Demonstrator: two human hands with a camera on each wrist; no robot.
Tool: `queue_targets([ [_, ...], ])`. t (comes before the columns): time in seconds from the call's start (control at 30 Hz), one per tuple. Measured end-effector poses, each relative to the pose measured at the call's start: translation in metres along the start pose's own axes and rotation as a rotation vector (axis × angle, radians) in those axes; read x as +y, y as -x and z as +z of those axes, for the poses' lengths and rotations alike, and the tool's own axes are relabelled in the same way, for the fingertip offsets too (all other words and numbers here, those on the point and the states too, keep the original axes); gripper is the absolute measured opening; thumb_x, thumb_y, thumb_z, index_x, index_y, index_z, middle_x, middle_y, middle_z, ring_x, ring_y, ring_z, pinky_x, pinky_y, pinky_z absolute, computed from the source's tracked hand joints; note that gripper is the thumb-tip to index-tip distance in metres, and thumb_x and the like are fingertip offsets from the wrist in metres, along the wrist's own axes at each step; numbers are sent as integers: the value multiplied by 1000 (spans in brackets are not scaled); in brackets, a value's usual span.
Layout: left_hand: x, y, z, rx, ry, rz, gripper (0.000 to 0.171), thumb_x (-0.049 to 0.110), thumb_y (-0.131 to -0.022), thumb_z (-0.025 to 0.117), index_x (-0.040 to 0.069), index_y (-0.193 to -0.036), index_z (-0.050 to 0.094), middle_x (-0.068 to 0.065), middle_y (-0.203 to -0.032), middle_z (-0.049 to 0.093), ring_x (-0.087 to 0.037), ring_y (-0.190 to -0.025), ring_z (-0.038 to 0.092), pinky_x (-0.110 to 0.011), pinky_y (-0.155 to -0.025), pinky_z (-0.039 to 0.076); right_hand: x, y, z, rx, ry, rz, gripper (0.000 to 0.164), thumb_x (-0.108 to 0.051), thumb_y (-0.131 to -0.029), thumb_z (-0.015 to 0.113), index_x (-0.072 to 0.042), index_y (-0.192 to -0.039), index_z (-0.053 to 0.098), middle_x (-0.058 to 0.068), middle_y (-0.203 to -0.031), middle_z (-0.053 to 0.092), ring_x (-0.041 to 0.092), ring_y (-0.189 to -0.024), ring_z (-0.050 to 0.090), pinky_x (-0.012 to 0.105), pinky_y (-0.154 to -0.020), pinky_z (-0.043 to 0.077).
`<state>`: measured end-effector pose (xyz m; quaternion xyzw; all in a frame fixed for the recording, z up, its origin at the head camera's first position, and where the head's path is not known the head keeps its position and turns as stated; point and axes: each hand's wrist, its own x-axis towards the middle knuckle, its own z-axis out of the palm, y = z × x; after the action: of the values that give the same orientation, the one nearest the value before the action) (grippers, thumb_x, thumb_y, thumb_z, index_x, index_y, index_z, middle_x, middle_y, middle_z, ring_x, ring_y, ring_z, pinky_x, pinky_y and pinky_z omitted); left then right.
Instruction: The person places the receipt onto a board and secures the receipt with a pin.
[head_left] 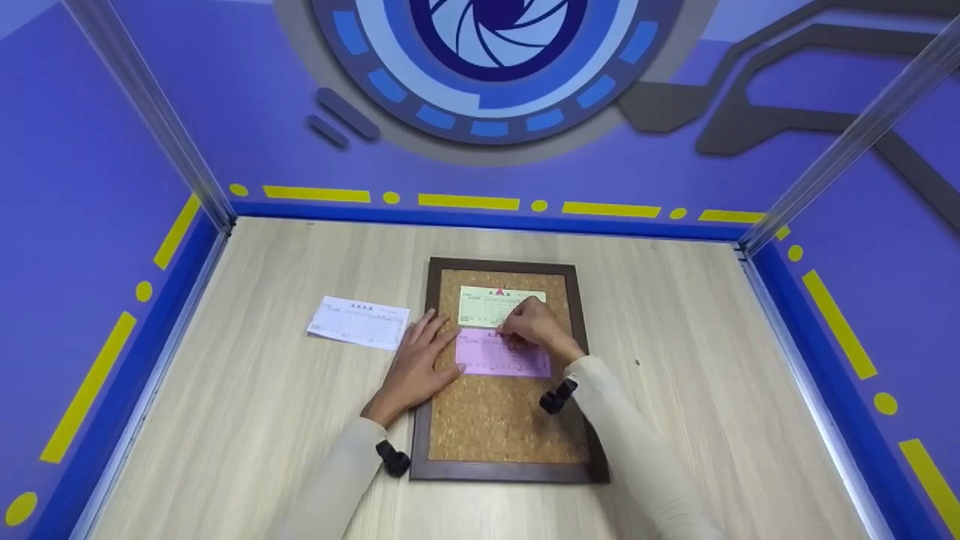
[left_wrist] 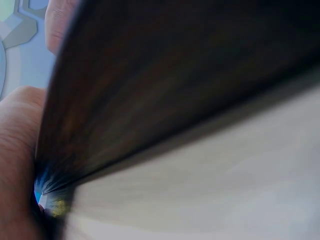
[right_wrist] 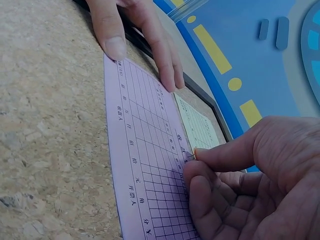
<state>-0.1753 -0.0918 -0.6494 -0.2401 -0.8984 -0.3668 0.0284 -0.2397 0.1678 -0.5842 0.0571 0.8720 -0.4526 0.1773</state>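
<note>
A pink printed slip (head_left: 487, 361) lies on a cork board (head_left: 502, 427) in a dark wooden frame, just below a pale yellow slip (head_left: 480, 306). My right hand (head_left: 536, 328) pinches a push pin (right_wrist: 195, 153) between thumb and forefinger, its orange head partly hidden and its metal point at the pink slip's upper edge. With fingers spread, my left hand (head_left: 421, 366) rests across the board's left side. Its thumb (right_wrist: 115, 46) touches one corner of the pink slip, and another fingertip is close to the slip's upper corner. Dark frame fills much of the left wrist view.
A red pin (head_left: 499, 291) stands at the yellow slip's top edge. Left of the board, a white printed slip (head_left: 360, 322) lies on the wooden table (head_left: 720, 390). Blue-purple panels (head_left: 225, 135) wall the table at the back and both sides.
</note>
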Motion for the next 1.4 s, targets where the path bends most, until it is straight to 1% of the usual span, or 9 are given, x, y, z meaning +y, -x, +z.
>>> queue_targets([
  [0.1, 0, 0, 0, -4, 1, -6, 71, 40, -97, 77, 8, -159, 59, -17, -174, 41, -39, -168, 17, -63, -134, 10, 1, 0, 0, 3, 25, -11, 17, -4, -89, 78, -1, -72, 78, 6, -62, 71, 12, -53, 63, 21, -48, 48],
  [0.3, -2, 1, 1, 2, 6, 2, 71, 38, -97, 77, 8, -159, 59, -18, -174, 41, -40, -168, 18, -64, -134, 9, 1, -1, -1, -11, 51, -48, 22, -5, -88, 79, -3, -67, 74, 3, -59, 68, 10, -52, 60, 20, -47, 44],
  [0.37, -2, 1, 1, 0, 8, 3, 71, 38, -98, 77, 8, -159, 59, -18, -174, 40, -40, -168, 17, -64, -134, 9, 2, -2, -1, -10, 44, -67, 21, -5, -88, 79, -3, -67, 74, 2, -59, 68, 9, -52, 60, 19, -46, 44],
  [0.57, -1, 2, 0, 8, -2, 3, 69, 37, -97, 78, 9, -158, 60, -17, -172, 42, -41, -168, 18, -65, -133, 11, 8, 0, 1, -10, 25, -125, 19, -2, -90, 79, -3, -72, 77, 0, -61, 68, 7, -52, 60, 18, -48, 46],
  [0.7, -1, 2, 1, 2, -6, -14, 70, 38, -97, 78, 9, -158, 59, -17, -174, 41, -40, -168, 18, -64, -134, 10, 10, 2, 2, -10, 26, -137, 20, -3, -92, 80, -3, -73, 77, -1, -62, 68, 8, -52, 60, 19, -49, 48],
  [0.87, -1, 1, 1, 8, -6, -2, 69, 37, -97, 78, 7, -157, 61, -18, -172, 43, -41, -167, 19, -65, -134, 11, 10, 4, 2, -5, 22, -143, 20, -2, -93, 79, -1, -74, 77, 1, -63, 69, 9, -53, 61, 19, -49, 49],
  [0.97, -1, 1, 1, 9, -5, 6, 68, 36, -97, 77, 6, -156, 62, -19, -171, 44, -42, -167, 20, -66, -133, 12, 11, 5, 2, 1, 38, -154, 21, -3, -94, 80, -1, -74, 77, 0, -62, 69, 8, -52, 60, 18, -49, 48],
  [1.13, -2, 0, 1, -3, 0, -1, 70, 39, -97, 77, 8, -158, 60, -18, -172, 42, -41, -168, 18, -64, -134, 9, 11, 6, 3, 25, 65, -177, 21, -5, -94, 81, -1, -74, 77, 0, -62, 68, 7, -51, 59, 18, -48, 47],
  [1.4, -4, 0, 1, -4, 1, 5, 71, 40, -97, 76, 9, -159, 59, -18, -173, 41, -40, -168, 17, -64, -134, 8, 10, 5, 4, 22, 42, -149, 20, -4, -92, 80, -2, -72, 77, 0, -62, 69, 8, -52, 60, 19, -48, 49],
])
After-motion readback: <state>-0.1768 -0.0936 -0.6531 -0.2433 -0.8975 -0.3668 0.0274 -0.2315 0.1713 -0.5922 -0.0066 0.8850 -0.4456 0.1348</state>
